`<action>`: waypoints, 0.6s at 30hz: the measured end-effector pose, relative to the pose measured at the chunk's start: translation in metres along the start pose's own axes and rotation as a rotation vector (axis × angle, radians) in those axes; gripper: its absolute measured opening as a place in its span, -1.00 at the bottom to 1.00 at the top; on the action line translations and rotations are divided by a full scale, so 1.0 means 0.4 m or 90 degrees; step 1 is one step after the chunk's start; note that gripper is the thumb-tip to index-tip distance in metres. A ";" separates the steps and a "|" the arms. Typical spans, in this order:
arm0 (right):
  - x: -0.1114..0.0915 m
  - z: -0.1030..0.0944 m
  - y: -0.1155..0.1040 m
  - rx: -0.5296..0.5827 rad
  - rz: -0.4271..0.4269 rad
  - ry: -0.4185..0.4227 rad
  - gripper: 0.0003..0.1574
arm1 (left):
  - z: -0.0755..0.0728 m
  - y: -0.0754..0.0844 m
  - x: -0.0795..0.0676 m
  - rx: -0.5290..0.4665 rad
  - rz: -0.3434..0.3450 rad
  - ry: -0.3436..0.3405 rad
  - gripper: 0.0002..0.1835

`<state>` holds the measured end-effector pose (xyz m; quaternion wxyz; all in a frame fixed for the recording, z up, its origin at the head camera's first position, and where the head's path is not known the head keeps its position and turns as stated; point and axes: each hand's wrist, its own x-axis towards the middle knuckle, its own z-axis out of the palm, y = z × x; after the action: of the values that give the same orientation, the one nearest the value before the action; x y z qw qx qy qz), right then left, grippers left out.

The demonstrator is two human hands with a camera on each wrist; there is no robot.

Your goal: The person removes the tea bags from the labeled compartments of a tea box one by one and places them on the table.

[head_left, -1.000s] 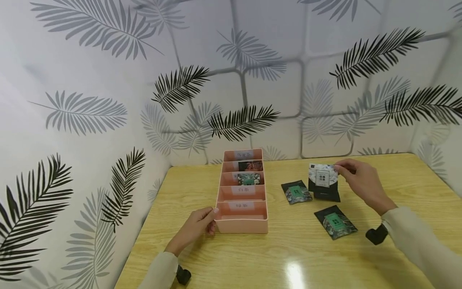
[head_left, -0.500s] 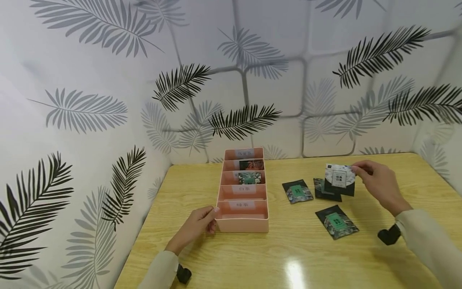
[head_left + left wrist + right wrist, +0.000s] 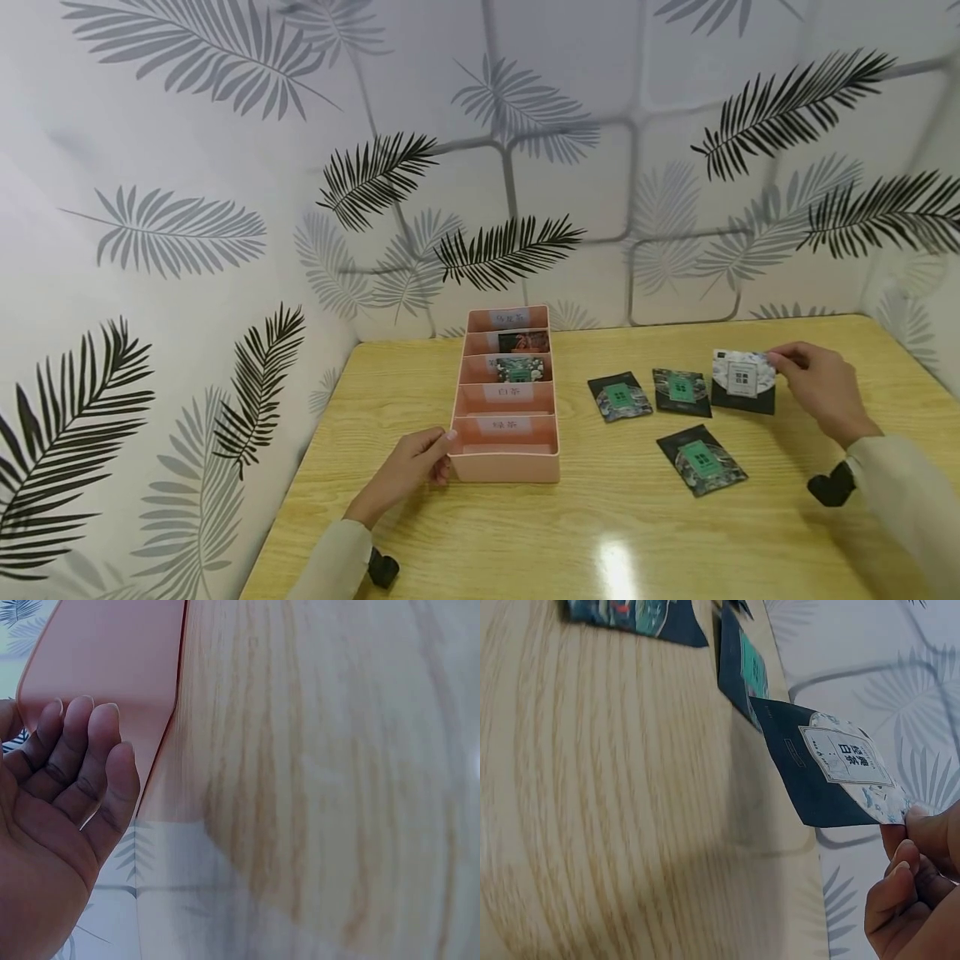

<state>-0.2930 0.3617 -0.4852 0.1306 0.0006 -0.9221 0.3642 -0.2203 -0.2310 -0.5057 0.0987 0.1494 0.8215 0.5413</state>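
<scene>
Near the left edge of a pink divided box (image 3: 506, 468), my left hand (image 3: 408, 467) holds the near corner, its thumb on the rim. In the left wrist view that hand's bent fingers (image 3: 103, 724) touch the box's outer wall (image 3: 112, 652). My right hand (image 3: 825, 392) pinches a white-and-black tea sachet (image 3: 742, 379) by its upper right corner. The right wrist view shows the sachet (image 3: 829, 765) tilted over the table, between thumb and fingers. Beside it lie three dark sachets with green labels: one left (image 3: 619, 397), one middle (image 3: 682, 392), one nearer (image 3: 702, 460).
Paper labels mark the box's compartments. A dark red sachet (image 3: 523, 342) and a green-labelled floral sachet (image 3: 519, 370) stand in two of them. The wooden table (image 3: 525, 542) meets a leaf-patterned backdrop (image 3: 570, 167) at the back and left.
My right hand has carried the white-and-black sachet to the right, uncovering the dark green-labelled sachet that lay behind it. My left hand has stayed at the box.
</scene>
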 end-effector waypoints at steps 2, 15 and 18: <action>0.002 -0.002 0.015 -0.005 -0.001 -0.001 -0.41 | 0.000 0.001 0.000 0.001 -0.002 0.000 -0.50; 0.026 0.005 0.094 -0.039 0.059 -0.020 -0.40 | -0.001 0.005 -0.003 0.005 -0.007 -0.002 -0.49; 0.031 0.007 0.110 -0.048 0.054 -0.018 -0.41 | -0.001 0.006 -0.003 0.008 -0.005 -0.001 -0.50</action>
<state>-0.3098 0.3931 -0.5138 0.1019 -0.0382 -0.9363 0.3340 -0.2192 -0.2308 -0.5034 0.1005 0.1473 0.8254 0.5357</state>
